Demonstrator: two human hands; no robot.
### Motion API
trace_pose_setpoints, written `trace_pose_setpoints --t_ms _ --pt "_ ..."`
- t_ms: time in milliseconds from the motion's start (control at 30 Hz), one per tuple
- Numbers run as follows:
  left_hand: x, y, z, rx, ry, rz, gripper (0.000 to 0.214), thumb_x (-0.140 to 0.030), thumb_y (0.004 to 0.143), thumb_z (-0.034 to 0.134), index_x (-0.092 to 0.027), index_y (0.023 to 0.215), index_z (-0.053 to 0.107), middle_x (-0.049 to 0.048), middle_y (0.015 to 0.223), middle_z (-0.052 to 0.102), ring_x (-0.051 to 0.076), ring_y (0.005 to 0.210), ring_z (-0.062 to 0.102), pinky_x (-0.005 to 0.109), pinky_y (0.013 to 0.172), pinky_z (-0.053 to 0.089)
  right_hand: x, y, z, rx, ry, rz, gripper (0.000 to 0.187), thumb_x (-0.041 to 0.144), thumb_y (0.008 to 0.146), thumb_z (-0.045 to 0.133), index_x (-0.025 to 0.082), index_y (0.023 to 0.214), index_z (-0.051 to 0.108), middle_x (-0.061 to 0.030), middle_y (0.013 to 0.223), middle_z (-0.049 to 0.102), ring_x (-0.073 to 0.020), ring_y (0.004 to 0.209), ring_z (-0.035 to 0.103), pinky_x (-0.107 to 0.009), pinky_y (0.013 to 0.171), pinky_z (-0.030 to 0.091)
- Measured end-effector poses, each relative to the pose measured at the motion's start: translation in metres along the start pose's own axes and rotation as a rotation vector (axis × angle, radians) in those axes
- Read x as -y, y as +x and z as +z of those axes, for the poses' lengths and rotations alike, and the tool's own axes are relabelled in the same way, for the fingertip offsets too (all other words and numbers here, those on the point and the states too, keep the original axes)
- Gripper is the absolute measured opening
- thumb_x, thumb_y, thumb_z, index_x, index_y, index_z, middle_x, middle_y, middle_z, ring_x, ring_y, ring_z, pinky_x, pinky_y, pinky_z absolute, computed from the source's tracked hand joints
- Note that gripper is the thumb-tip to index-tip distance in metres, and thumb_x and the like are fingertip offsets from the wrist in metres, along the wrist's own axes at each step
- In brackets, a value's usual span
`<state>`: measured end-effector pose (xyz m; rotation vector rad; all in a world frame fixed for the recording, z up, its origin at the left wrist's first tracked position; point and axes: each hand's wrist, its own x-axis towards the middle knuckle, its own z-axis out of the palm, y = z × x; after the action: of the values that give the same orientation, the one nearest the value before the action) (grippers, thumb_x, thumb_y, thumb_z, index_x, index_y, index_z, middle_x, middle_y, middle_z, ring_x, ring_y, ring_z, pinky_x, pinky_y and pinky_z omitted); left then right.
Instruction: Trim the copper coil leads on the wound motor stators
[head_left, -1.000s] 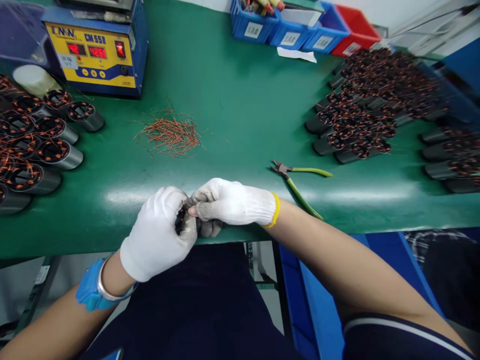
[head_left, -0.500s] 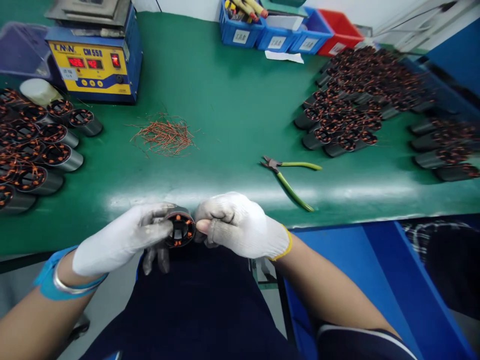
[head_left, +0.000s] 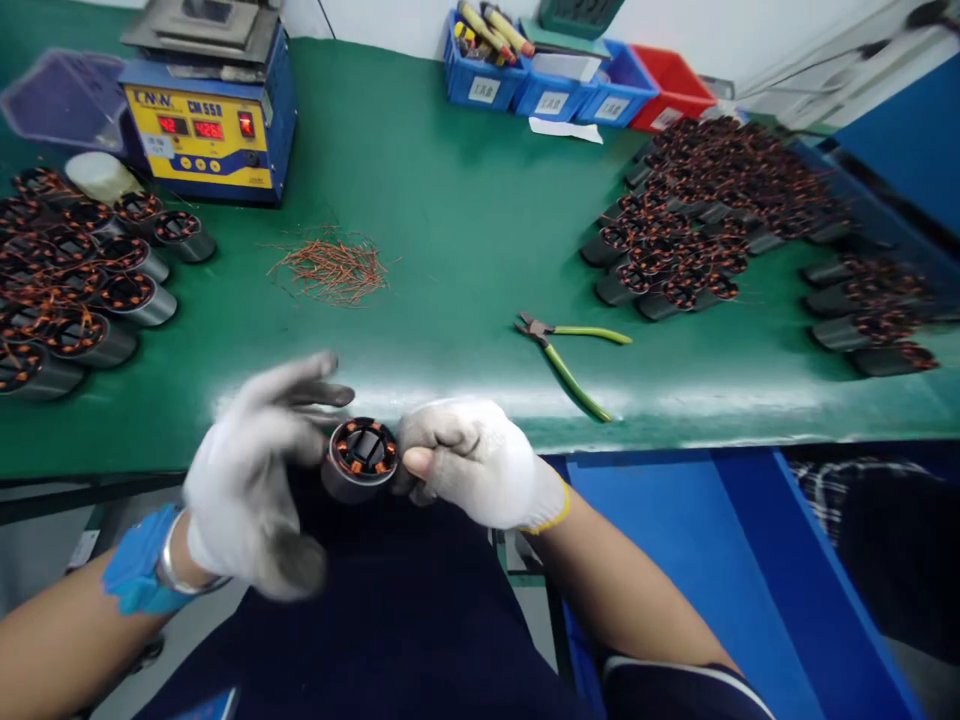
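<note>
A motor stator (head_left: 358, 488), a dark metal cylinder with orange copper windings inside its upper rim, is near the table's front edge, tilted slightly toward me. My right hand (head_left: 469, 462), in a white glove with the thumb tip bare, is closed at the stator's right side; its fingers hide exactly where they grip. To the left, my left hand (head_left: 259, 470), also gloved, has its fingers spread and its thumb lowered, somewhat blurred. Its fingertips come close to the stator's left side, and I cannot tell whether they touch. Green-handled cutters (head_left: 566, 365) lie spread on the green table (head_left: 435, 220).
A pile of copper wire scraps (head_left: 334, 268) lies at centre left. Many stators (head_left: 94, 340) stand at the left, and more stators (head_left: 667, 250) crowd the right. A blue and yellow powered unit (head_left: 206, 130) is at the back, with blue bins (head_left: 484, 85) and a red bin (head_left: 667, 85).
My left hand has let go of the stator, opened and drawn left. The stator now stands more upright beside my right hand, which stays closed. The whole view has shifted slightly.
</note>
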<state>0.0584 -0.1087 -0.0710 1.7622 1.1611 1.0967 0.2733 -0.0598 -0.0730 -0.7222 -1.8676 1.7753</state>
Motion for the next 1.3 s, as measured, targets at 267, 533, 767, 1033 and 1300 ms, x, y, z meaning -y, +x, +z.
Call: trace_pose_setpoints --t_ms 267,533,767,1033,1300 --pt "-0.005 0.002 0.000 0.247 -0.183 -0.290 0.040 -0.027 0.083 0.060 -0.021 0.121 0.054 0.0079 0.104 0.069 0.022 0.094 0.067 0.035 0.079 0.057 -0.004 -0.006 0.003 -0.104 -0.032 0.074 0.027 0.035 0.088 0.056 0.016 0.069 0.061 -0.0020 0.062 0.062 -0.0095 0.049 0.055 -0.020 0.045 0.044" --pt "-0.013 -0.005 -0.002 -0.158 0.032 0.160 0.007 -0.022 0.080 0.059 -0.022 0.073 0.059 0.0064 0.104 0.069 0.022 0.091 0.068 0.037 0.077 0.058 -0.015 -0.008 0.010 -0.094 0.367 0.144 0.032 0.045 0.081 0.067 0.015 0.069 0.062 -0.0025 0.062 0.065 -0.0089 0.044 0.057 -0.018 0.039 0.046" --pt "-0.006 0.003 0.003 0.309 -0.376 -0.435 0.026 -0.035 0.084 0.060 -0.021 0.106 0.064 0.0064 0.094 0.070 0.023 0.089 0.069 0.036 0.075 0.059 -0.008 -0.008 0.005 -0.119 0.104 0.047 0.028 0.037 0.087 0.061 0.016 0.068 0.060 -0.0016 0.061 0.063 -0.0092 0.047 0.057 -0.018 0.041 0.044" --pt "-0.005 0.011 0.003 0.276 -0.606 -0.508 0.034 -0.041 0.087 0.053 -0.020 0.114 0.058 0.0078 0.097 0.069 0.023 0.085 0.069 0.041 0.076 0.058 0.005 -0.001 0.005 -0.066 -0.194 -0.021 0.027 0.032 0.088 0.056 0.016 0.066 0.060 -0.0022 0.061 0.061 -0.0098 0.051 0.054 -0.020 0.046 0.042" --pt "0.030 0.004 0.020 -0.176 0.621 0.369 0.024 -0.015 0.083 0.057 -0.017 0.106 0.053 0.0166 0.116 0.058 0.024 0.098 0.063 0.037 0.077 0.056 -0.003 0.017 -0.004 -0.098 -0.468 0.060 0.028 0.033 0.091 0.045 0.018 0.070 0.056 -0.0015 0.062 0.061 -0.0107 0.052 0.053 -0.023 0.051 0.038"
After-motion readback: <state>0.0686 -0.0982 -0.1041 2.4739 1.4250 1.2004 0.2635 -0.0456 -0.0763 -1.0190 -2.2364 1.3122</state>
